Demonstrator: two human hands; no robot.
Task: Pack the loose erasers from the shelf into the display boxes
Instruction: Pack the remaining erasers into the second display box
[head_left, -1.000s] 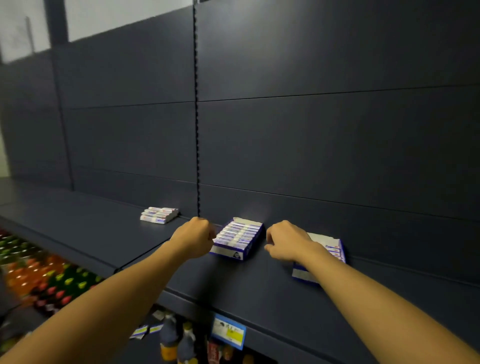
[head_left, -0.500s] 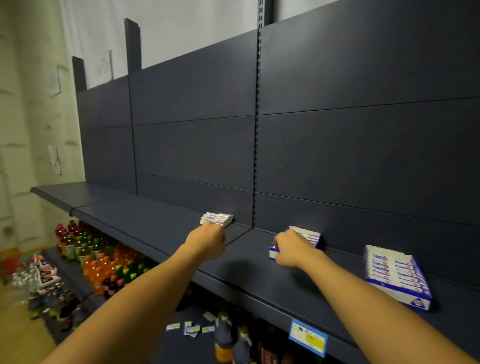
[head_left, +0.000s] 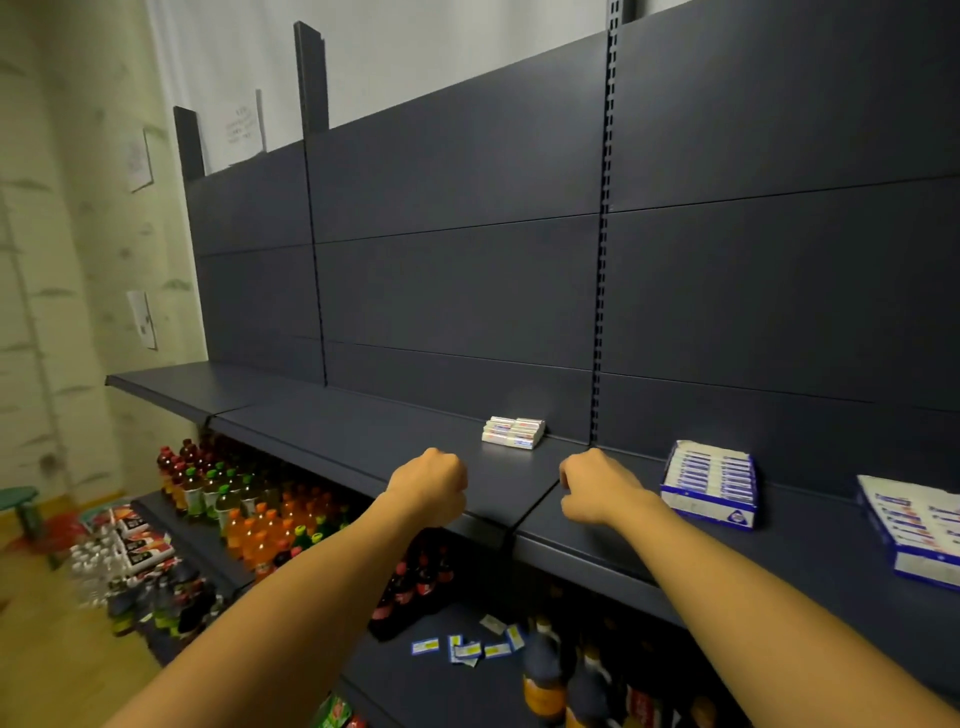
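so both arms are stretched out over the dark shelf (head_left: 363, 441) here, left hand (head_left: 431, 488) and right hand (head_left: 597, 488) hovering near the front edge with the fingers curled under into loose fists, and as far as I can see neither one has anything in it, though the fingertips are tucked away from the camera so I can't be totally sure. The loose erasers (head_left: 513, 432) sit in a neat little white stack further back on the shelf, right up near the back panel (head_left: 467, 291), just behind and between the two hands and not touching either. Off to the right of the right hand is an open display box (head_left: 710, 486), blue and white, with rows of erasers lined up inside it, and it's close to that wrist but apart from it. A second display box (head_left: 909, 530) sits further right, partly cut off by the frame edge. Nothing is really blocking the way between the hands and the stack, just bare shelf and the seam where two shelf sections meet. Below there's a lower shelf (head_left: 447, 686) with some small blue and yellow price tags (head_left: 467, 649) scattered on it, plus loads of drink bottles (head_left: 249, 514) in red, orange and green, some more bottles down on the floor, and a little green stool (head_left: 23, 506) at the far left by the wall, where a few sheets of paper (head_left: 140, 318) are stuck up
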